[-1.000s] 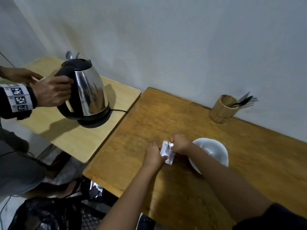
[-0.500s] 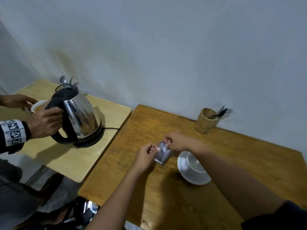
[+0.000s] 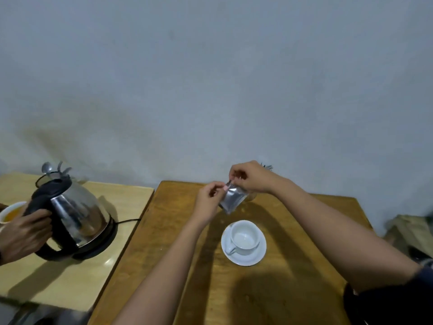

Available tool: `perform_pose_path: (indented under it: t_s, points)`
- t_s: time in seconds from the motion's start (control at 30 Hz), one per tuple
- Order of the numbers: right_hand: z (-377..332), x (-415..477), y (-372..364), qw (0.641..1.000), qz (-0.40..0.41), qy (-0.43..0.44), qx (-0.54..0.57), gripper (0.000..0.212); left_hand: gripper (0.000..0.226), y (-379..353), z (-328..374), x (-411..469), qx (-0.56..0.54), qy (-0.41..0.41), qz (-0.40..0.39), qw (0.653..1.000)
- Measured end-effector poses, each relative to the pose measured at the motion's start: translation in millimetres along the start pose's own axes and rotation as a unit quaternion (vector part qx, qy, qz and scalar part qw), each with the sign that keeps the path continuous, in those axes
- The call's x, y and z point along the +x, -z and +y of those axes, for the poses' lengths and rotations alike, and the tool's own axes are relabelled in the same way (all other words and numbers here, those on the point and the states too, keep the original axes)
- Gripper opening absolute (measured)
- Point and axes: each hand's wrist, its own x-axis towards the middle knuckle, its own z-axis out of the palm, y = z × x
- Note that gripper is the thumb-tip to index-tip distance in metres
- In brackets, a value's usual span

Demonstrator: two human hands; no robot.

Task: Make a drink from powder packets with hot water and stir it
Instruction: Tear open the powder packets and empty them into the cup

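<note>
A silver powder packet (image 3: 232,201) hangs in the air above the brown table (image 3: 164,231). My left hand (image 3: 209,200) pinches its top left corner and my right hand (image 3: 249,177) pinches the top edge beside it. Below the packet an empty white cup (image 3: 244,238) stands on a white saucer (image 3: 251,259). A steel kettle with a black handle (image 3: 75,216) sits on its base on the lighter table (image 3: 70,275) to the left.
Another person's hand (image 3: 22,233) grips the kettle handle, with a cup of orange liquid (image 3: 10,211) behind it. A utensil holder's cutlery tips (image 3: 267,166) show behind my right hand. A gap separates the two tables. A wall runs along the back.
Both hands have lifted the packet higher off the table and away from me. The view has tilted up, and the cup on the saucer is now seen upright.
</note>
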Motion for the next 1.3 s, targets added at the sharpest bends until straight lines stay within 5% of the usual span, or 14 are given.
perform_pose_path:
  t_s: [0.27, 0.67, 0.9, 1.3]
  points:
    - [16, -21, 9, 0.994, 0.087, -0.052, 0.034, 0.019, 0.007, -37, 11, 9, -0.018, -0.021, -0.013, 1.000]
    - [22, -21, -2, 0.999, 0.044, -0.004, -0.028, 0.013, 0.011, -39, 7, 15, -0.027, 0.059, -0.031, 0.997]
    - [-1, -13, -21, 0.992, 0.002, 0.107, -0.068, 0.016, 0.008, -14, -10, 20, -0.115, 0.132, 0.080, 0.981]
    - [-34, 12, -52, 0.970, -0.014, 0.232, -0.070, 0.015, 0.019, 47, -41, 22, -0.152, 0.104, 0.209, 0.961]
